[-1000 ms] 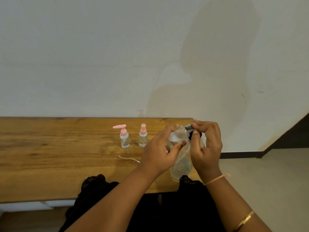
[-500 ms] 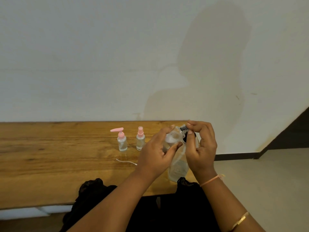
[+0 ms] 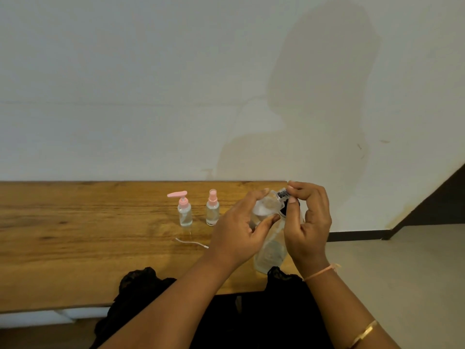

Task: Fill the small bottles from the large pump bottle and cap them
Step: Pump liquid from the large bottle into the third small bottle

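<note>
A large clear pump bottle (image 3: 270,250) with a black pump head (image 3: 283,211) stands near the table's right front corner. My left hand (image 3: 239,235) holds a small clear bottle (image 3: 261,209) tilted against the pump's top, thumb under it and fingers over it. My right hand (image 3: 308,222) pinches a black-and-white part at the top of the pump, between fingertips and thumb. Two small clear bottles stand further left: one with a pink pump cap (image 3: 184,210) and one with a pink spray cap (image 3: 212,209). My hands hide much of the pump head.
A thin white tube (image 3: 191,242) lies on the wooden table (image 3: 75,235) in front of the two pink-capped bottles. The table ends just right of my hands, with floor beyond. A white wall runs behind it. Dark clothing is at the front edge.
My hands keep the same hold on the small bottle and the pump top. The view has shifted slightly; the two pink-capped bottles have not moved.
</note>
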The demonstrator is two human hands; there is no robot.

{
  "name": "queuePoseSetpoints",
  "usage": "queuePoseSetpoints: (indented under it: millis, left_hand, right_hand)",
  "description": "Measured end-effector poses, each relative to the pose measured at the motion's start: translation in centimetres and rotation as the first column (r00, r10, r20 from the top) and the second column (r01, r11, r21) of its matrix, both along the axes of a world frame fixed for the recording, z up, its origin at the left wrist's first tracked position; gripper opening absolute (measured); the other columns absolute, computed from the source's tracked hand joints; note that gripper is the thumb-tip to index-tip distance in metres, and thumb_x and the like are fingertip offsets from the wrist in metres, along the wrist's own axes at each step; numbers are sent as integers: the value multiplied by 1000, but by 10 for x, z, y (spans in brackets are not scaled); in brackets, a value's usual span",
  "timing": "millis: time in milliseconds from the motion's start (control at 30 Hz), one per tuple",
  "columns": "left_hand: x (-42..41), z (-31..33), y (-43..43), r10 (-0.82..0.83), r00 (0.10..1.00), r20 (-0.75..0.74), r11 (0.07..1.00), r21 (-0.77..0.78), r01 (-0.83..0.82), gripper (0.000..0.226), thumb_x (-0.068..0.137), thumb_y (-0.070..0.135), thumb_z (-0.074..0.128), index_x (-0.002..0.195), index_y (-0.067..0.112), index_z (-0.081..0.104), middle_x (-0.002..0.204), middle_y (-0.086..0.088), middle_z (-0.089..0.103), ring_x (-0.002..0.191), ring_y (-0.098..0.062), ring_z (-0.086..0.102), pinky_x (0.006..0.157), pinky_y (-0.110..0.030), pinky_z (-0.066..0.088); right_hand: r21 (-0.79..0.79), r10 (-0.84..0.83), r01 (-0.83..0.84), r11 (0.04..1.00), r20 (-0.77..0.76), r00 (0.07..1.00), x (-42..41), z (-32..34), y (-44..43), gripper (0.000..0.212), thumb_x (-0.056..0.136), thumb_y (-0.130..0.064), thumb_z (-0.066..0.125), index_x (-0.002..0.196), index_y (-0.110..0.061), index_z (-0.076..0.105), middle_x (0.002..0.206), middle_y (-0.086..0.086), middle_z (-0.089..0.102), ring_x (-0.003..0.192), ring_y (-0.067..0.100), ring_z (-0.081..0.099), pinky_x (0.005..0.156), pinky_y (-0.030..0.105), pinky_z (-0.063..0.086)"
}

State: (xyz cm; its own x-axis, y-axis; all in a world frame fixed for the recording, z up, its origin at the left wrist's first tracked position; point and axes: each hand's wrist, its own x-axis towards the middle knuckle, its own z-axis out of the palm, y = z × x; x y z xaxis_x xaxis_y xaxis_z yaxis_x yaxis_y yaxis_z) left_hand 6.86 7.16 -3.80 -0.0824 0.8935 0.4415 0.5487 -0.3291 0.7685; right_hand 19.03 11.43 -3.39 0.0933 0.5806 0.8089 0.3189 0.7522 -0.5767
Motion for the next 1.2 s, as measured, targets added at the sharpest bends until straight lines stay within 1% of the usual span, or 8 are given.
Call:
queuePoseSetpoints:
  millis: [133,300,433,600,767,967,1100,1200]
  left_hand:
    - [0,0,1,-6,1000,30,1000,-2,6,43,81,57,52,121,42,42,105,15,64,77,-10,65,66,-39,55]
    - [-2,1,2,-25,1000,5,999,-24,25,44,79,60,49,119,44,40,97,11,65,70,-12,64,63,-41,55]
    - [-3,1,3,-42,999,7,998,-54,42,44,79,61,49,117,42,42,91,7,66,72,-15,65,62,-42,54]
    - [-1,0,3,-38,999,12,999,-18,39,41,82,56,53,119,41,43,97,9,65,76,-14,66,65,-42,55]
    - [-2,1,2,-17,1000,11,1000,15,17,40,85,49,57,121,41,42,102,14,64,69,-12,64,62,-40,54]
    - [-1,1,2,-23,999,-25,1000,-11,22,44,81,58,49,121,44,39,100,13,64,73,-11,64,64,-35,54]
    - [-2,2,2,-32,999,-38,999,-39,31,44,79,61,47,119,45,39,95,15,64,70,-11,63,61,-34,54]
    - [-1,0,2,-26,999,-27,1000,-14,25,43,80,60,49,120,44,40,94,14,65,69,-10,63,61,-35,54]
  right_hand:
    - [-2,-7,7,1000,-1,1000,-2,4,-1,18,86,-4,44,88,-3,61,94,4,55,97,-3,52,84,13,44]
    - [-6,-23,23,1000,-5,1000,-1,0,4,19,83,-5,43,84,-1,61,91,7,55,95,-5,52,82,13,44]
    - [7,-12,12,1000,15,1000,1,-3,5,20,83,-5,43,84,3,61,91,8,54,97,-6,51,83,11,43]
    - [23,-7,6,1000,20,1000,-2,-2,-1,17,86,-4,43,94,-8,58,96,5,54,101,-4,51,85,11,43]
    - [32,-25,25,999,11,1000,-4,1,1,18,85,-4,43,89,-3,60,95,3,54,99,-2,52,85,13,43]
    - [14,-23,23,1000,-15,1000,-1,-3,5,17,83,-4,42,89,-11,56,92,5,54,96,-3,53,83,14,45]
    - [-20,-12,11,1000,-26,1000,-1,-4,6,17,82,-4,41,87,-13,55,91,5,53,95,-4,53,82,13,46]
    - [-17,-5,5,1000,-24,1000,-3,-2,2,18,82,-4,41,89,-12,55,92,6,53,97,-4,53,84,12,45]
